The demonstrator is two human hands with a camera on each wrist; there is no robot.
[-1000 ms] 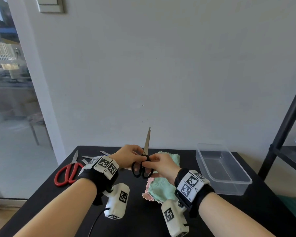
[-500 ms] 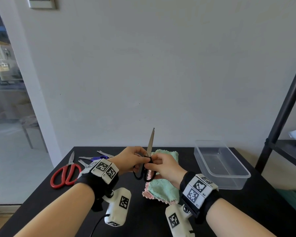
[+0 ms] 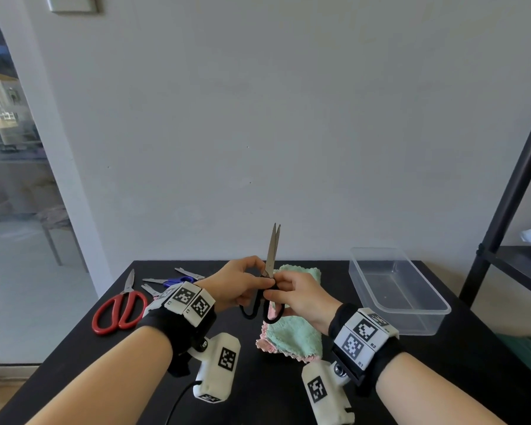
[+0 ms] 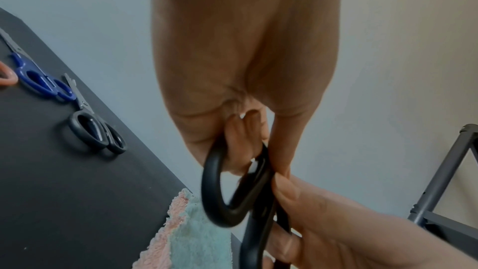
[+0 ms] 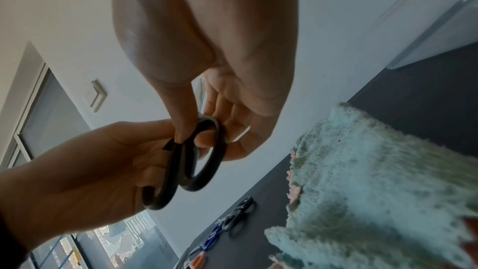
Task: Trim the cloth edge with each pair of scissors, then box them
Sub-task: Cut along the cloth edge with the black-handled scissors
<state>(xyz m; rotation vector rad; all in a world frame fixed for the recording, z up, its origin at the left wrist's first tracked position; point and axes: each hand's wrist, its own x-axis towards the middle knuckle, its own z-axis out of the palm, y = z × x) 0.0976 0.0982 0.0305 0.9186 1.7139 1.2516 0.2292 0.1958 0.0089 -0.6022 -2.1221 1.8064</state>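
Black-handled scissors [image 3: 270,262] stand upright above the table, blades pointing up and slightly parted at the tips. My left hand [image 3: 258,282] grips the left handle loop [image 4: 220,191] with curled fingers. My right hand [image 3: 273,291] pinches the right handle loop [image 5: 207,156] between thumb and fingers. Under the hands a folded green and pink cloth [image 3: 292,335] lies on the black table [image 3: 442,378]. A clear plastic box [image 3: 396,289] stands empty at the right.
Red scissors [image 3: 120,308] lie at the table's left edge. Behind them are blue scissors [image 3: 178,280] and small dark scissors [image 4: 95,130]. A black shelf frame [image 3: 509,191] rises at the right; the wall runs along the table's far edge.
The scissor blades, closed before, now show a small gap at the tips. Both hands keep their hold at nearly the same spot above the cloth.
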